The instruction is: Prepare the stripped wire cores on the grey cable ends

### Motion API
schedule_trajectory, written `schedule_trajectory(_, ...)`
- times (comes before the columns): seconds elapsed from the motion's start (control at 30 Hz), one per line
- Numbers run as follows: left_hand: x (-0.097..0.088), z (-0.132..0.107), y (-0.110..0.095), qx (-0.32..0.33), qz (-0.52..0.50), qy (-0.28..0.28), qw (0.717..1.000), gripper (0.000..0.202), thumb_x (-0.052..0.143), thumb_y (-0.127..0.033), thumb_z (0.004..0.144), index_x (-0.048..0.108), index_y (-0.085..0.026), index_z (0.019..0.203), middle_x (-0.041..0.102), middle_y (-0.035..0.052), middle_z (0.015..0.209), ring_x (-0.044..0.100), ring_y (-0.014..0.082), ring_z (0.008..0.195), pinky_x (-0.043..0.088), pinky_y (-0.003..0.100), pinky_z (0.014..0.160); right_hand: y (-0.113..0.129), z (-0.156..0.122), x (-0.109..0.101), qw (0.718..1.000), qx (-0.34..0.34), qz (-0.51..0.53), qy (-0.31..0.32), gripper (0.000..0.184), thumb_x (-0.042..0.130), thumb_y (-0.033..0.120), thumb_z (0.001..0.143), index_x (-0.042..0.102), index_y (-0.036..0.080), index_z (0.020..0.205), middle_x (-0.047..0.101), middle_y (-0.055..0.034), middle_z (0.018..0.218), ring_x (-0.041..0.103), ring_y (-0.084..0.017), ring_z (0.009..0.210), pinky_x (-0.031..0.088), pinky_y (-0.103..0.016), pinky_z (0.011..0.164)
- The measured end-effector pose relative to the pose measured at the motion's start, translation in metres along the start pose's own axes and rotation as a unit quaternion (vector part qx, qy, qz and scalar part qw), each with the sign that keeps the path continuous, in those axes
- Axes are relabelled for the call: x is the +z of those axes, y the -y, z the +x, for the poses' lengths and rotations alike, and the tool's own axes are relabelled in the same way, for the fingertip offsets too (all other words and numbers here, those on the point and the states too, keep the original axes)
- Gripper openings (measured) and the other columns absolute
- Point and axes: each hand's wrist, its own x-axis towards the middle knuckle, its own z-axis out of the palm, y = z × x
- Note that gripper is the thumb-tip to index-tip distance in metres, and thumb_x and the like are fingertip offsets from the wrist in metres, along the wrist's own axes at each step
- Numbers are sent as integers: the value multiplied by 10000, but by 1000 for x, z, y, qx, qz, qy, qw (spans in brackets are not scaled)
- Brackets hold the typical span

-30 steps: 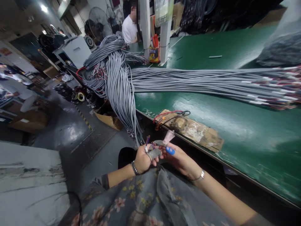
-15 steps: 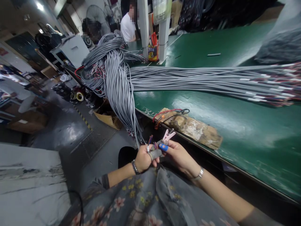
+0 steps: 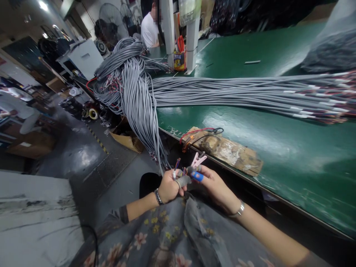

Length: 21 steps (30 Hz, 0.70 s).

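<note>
My left hand (image 3: 170, 186) is closed around the end of a grey cable, whose thin coloured wires (image 3: 178, 162) stick up above the fingers. Grey wrapping covers the thumb. Close on its right, my right hand (image 3: 213, 183) has its fingers pinched together, with a blue band around one of them. More thin coloured wires (image 3: 184, 171) show between the two hands. What the right fingertips grip is too small to make out. A pink clip (image 3: 198, 160) stands just above the right fingertips; whether they touch it I cannot tell.
A worn wooden board (image 3: 230, 154) with red and black leads lies along the edge of the green table (image 3: 292, 155). A large bundle of grey cables (image 3: 139, 89) hangs over that edge, and another cable bundle (image 3: 222, 91) stretches right. A person (image 3: 150, 29) sits beyond the posts.
My right hand has shifted slightly right and down, away from the left fingers. The left hand keeps its hold on the cable. The view has shifted a little.
</note>
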Motion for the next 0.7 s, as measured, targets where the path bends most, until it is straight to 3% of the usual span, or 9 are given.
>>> schedule_trajectory(0.17,1,-2,-6,-12,26,19,999,415,702,-511,606,494,-161,524,516,-24,423,418,58,292,283,175,320,3,3,8,1000,26,13,5,273,808,403,572,659,192,660,618,3,617,519,-141,579,430,-290,599)
schedule_trajectory(0.3,0,-5,-10,-18,23,30,999,433,701,-517,603,490,-156,492,515,-17,422,424,58,296,291,177,322,-7,9,1,993,55,86,-63,272,806,388,572,617,194,589,544,32,535,461,-109,514,394,-248,515)
schedule_trajectory(0.4,-2,-7,-12,-23,3,32,999,431,709,-507,598,490,-153,484,521,-13,420,432,59,296,280,173,314,-13,15,-11,981,39,153,-113,276,799,377,584,581,208,573,477,55,492,410,-98,476,388,-235,486)
schedule_trajectory(0.47,-2,-6,-12,-22,-28,30,999,422,710,-502,601,496,-152,504,532,-12,424,429,58,289,268,171,303,-13,18,-16,977,47,186,-90,263,752,449,635,621,222,650,544,26,560,467,-123,524,431,-259,529)
schedule_trajectory(0.57,2,-2,-13,-27,-86,26,996,418,716,-507,582,488,-159,536,537,-21,425,402,55,266,241,173,277,-8,18,-13,978,52,201,-30,405,653,623,666,661,223,723,612,-18,658,521,-152,592,456,-285,578)
schedule_trajectory(0.7,10,4,-15,-36,-114,25,993,418,723,-498,552,474,-163,536,536,-27,421,388,51,254,214,170,263,-1,21,-4,986,21,163,-16,466,650,671,630,664,211,705,622,-25,680,524,-158,619,443,-280,590)
